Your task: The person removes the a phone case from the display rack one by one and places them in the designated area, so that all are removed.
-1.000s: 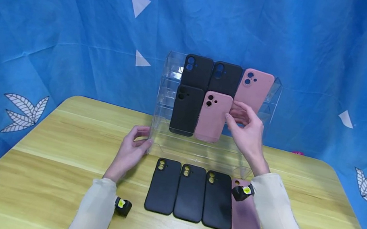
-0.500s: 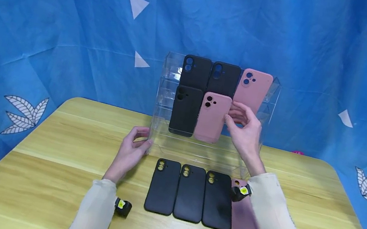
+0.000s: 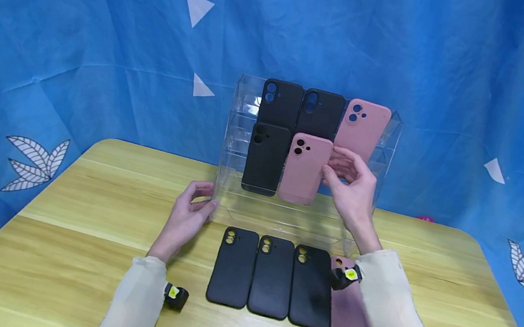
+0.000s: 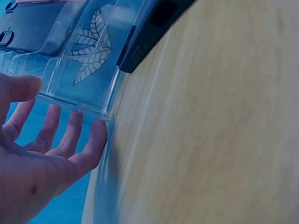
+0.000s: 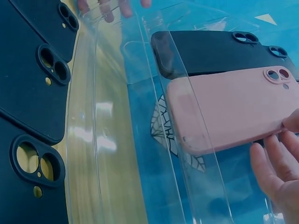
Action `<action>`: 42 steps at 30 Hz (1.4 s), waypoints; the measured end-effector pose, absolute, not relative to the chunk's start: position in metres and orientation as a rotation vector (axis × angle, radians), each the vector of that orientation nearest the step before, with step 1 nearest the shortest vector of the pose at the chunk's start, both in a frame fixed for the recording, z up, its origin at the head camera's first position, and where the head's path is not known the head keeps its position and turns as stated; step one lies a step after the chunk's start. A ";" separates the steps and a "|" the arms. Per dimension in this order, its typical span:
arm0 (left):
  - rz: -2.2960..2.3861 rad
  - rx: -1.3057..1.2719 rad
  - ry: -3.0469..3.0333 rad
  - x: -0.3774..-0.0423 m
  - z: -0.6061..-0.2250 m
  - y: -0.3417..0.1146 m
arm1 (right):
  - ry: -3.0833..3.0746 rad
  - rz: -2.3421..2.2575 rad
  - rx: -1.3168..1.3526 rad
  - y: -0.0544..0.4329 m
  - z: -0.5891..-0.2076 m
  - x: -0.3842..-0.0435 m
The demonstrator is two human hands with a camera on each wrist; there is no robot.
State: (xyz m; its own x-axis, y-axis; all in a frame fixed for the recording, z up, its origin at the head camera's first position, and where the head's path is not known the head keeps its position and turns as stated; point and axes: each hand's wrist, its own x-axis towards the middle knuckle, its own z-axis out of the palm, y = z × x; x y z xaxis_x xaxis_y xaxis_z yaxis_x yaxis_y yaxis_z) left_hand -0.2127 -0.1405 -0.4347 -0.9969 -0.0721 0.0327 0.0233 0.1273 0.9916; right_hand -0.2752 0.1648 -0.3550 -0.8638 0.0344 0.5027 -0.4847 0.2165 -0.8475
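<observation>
A clear acrylic display rack [image 3: 234,202] stands at the back of the table with phone cases leaning in its tiers. My right hand [image 3: 354,191] pinches the right edge of a pink phone case [image 3: 306,169] between thumb and fingertips. That case stands in a lower tier beside a black phone case [image 3: 265,159]; its bottom end is behind the tier's clear front lip [image 5: 201,116]. With fingers spread, my left hand [image 3: 186,220] touches the rack's left side, thumb toward the front, as the left wrist view [image 4: 42,163] also shows.
Behind stand two black cases [image 3: 280,102] [image 3: 322,111] and another pink case [image 3: 363,126]. On the wooden table [image 3: 67,252], before the rack, several black cases [image 3: 272,276] and a pink case [image 3: 353,314] lie in a row. A blue curtain [image 3: 132,35] hangs behind.
</observation>
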 end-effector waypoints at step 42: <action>-2.040 0.033 -2.291 -0.214 -0.438 -0.141 | -2.008 1.608 0.500 0.177 -0.339 -0.259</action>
